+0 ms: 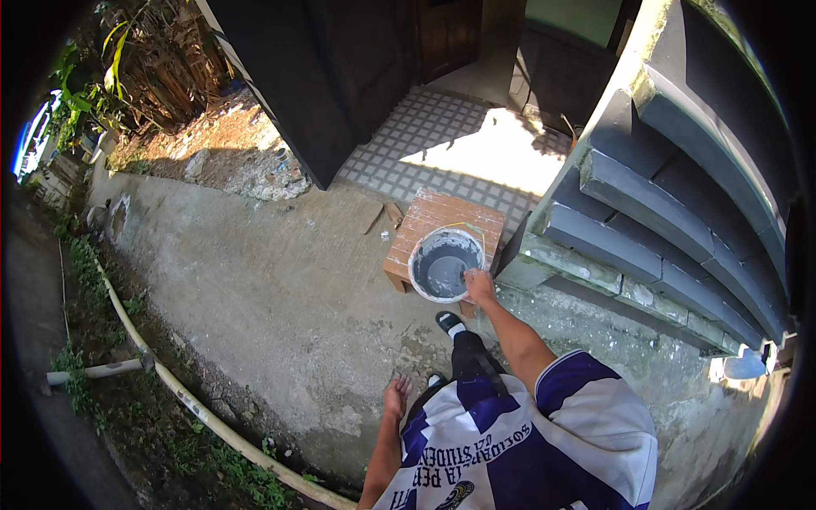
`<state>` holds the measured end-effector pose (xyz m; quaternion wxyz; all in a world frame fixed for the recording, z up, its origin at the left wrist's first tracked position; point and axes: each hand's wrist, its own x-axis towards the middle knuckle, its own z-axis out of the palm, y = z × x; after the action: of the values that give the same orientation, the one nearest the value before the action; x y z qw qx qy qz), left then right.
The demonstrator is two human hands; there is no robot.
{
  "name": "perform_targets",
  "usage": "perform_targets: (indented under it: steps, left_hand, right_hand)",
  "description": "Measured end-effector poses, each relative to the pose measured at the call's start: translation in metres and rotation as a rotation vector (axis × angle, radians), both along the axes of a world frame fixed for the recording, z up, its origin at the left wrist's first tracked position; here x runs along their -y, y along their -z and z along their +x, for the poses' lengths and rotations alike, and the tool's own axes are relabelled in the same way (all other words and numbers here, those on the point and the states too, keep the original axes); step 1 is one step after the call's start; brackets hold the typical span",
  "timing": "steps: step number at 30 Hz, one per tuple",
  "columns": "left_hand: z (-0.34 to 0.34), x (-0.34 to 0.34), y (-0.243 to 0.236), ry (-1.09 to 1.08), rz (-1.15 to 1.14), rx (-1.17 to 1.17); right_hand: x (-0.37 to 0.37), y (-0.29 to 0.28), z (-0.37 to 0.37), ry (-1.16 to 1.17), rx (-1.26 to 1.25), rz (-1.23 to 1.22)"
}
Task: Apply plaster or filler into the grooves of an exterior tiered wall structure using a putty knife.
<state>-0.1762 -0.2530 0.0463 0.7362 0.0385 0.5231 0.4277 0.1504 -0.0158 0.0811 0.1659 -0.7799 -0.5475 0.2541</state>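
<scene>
A round bucket (416,270) with a whitish, paint-smeared rim stands on a small brown slatted wooden stool (416,223). Grey liquid paint (445,270) lies inside it, and its thin wire handle rests toward the far side. My right hand (478,284) reaches over the near right rim, fingers curled together; whatever they may hold is too small to make out. Low at my left side hangs my left hand (397,395), away from the bucket, its fingers loosely apart and nothing in them.
Grey stepped wall ledges (646,229) rise close on the right. Beyond the stool is a tiled porch (399,136) beside a dark panel (327,76). A long pale pipe (195,404) runs along the plants at left. Wood scraps (371,217) lie on the concrete.
</scene>
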Motion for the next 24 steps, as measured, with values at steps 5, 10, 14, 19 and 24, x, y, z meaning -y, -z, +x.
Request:
perform_targets:
  steps: [5, 10, 14, 19, 24]
  left_hand:
    - [-0.012, 0.0, 0.001, 0.03, 0.015, -0.063]
    - [0.021, 0.0, 0.02, 0.254, -0.002, -0.021]
    - [0.054, 0.017, 0.04, 0.528, -0.026, -0.076]
    - [0.103, 0.041, 0.017, 0.771, -0.066, -0.045]
    - [0.153, 0.068, -0.006, 1.119, -0.001, -0.132]
  right_hand:
    - [0.012, -0.024, 0.009, 0.603, -1.227, 0.189]
    - [0.088, -0.064, 0.05, 0.783, -1.724, 0.38]
    - [0.174, -0.087, 0.073, 1.017, -1.862, 0.634]
    - [0.312, -0.078, 0.128, 1.33, -1.76, 1.059]
    - [0.476, -0.062, 0.181, 1.547, -1.594, 1.503]
